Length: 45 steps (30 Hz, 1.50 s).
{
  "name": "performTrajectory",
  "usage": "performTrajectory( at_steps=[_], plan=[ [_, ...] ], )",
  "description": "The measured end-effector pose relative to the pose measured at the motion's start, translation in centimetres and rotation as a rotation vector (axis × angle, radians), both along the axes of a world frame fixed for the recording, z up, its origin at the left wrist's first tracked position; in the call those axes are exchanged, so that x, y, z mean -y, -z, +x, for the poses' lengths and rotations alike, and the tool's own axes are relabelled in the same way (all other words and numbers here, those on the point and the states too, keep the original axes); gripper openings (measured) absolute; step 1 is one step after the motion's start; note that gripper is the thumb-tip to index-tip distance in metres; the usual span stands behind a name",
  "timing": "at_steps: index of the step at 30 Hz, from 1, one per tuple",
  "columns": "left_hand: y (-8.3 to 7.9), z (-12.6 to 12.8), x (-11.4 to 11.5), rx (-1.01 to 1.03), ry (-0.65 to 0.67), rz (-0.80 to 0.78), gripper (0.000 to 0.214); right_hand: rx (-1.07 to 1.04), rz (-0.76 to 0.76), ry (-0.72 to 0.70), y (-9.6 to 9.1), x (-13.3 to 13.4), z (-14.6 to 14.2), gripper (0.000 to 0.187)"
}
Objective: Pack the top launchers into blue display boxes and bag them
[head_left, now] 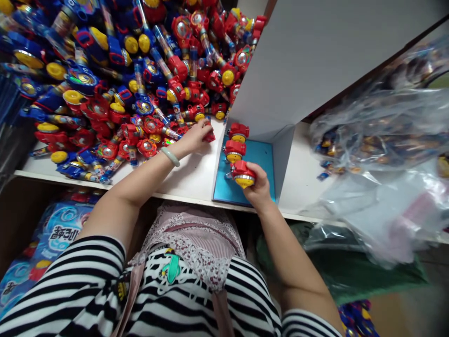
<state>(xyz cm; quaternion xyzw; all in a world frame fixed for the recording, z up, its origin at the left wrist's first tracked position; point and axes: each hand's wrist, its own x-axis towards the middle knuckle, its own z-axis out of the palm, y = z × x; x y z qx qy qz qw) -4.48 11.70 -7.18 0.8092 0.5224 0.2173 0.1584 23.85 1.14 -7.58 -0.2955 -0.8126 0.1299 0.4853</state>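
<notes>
My right hand [260,186] is closed round a red toy spinning top with a yellow tip [243,174], held over the near part of a blue-bottomed box [261,161]. Two similar red and yellow toys [235,150] stand in a row behind it, along the box's left side. My left hand [200,136], with a pale bangle on its wrist, reaches to the right edge of the toy pile. Its fingers are curled on a red toy [209,135], which they partly cover.
A large heap of red and blue toys with clear tubes [140,84] fills the left of the white table [189,180]. The box's tall grey-white panel [298,51] rises behind. Clear plastic bags [379,135] lie at right, and printed blue packs [61,229] sit below at left.
</notes>
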Motion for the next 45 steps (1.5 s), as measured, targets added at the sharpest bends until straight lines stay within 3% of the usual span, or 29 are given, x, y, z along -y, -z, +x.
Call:
performTrajectory(
  at_steps=[4, 8, 12, 16, 19, 22, 28, 32, 38, 41, 45],
  plan=[
    [-2.4, -1.9, 2.0, 0.387, -0.072, -0.016, 0.042, -0.053, -0.003, 0.018, 0.2, -1.1, 0.1, 0.064],
    [-5.1, -3.1, 6.3, 0.722, -0.108, -0.16, 0.042, -0.018, -0.086, -0.067, -0.7, -1.3, 0.5, 0.063],
    [-6.3, -3.8, 10.3, 0.968, -0.165, -0.225, 0.035, 0.101, -0.119, -0.106, -1.6, -1.0, 0.6, 0.059],
    [-7.0, -3.8, 12.8, 1.13, -0.15, -0.264, 0.029, 0.027, -0.061, -0.003, -0.4, -1.1, 0.8, 0.064],
    [-7.3, -3.5, 13.7, 1.167, -0.1, -0.305, 0.028, -0.076, -0.005, 0.03, 1.0, -1.1, 1.1, 0.07],
    [-7.1, -3.6, 14.0, 1.196, -0.057, -0.33, 0.03, -0.055, 0.005, -0.059, 1.7, -1.0, 1.1, 0.071],
    [-6.2, -4.0, 14.6, 1.215, -0.063, -0.3, 0.033, -0.06, 0.011, -0.101, 0.8, -1.1, 0.4, 0.072],
    [-6.2, -3.8, 15.4, 1.154, -0.101, -0.295, 0.033, 0.014, -0.049, -0.119, 0.1, -0.8, 0.4, 0.067],
    [-5.7, -3.1, 15.2, 1.07, -0.094, -0.257, 0.041, 0.095, -0.234, -0.107, 1.7, -0.8, -0.4, 0.057],
    [-5.9, -1.8, 15.0, 1.079, -0.023, -0.272, 0.045, 0.181, -0.291, -0.075, 0.3, -0.1, -0.1, 0.063],
    [-7.2, 1.8, 15.7, 1.06, 0.102, -0.332, 0.04, 0.158, -0.21, 0.071, -4.4, 3.6, 0.6, 0.096]
  ],
)
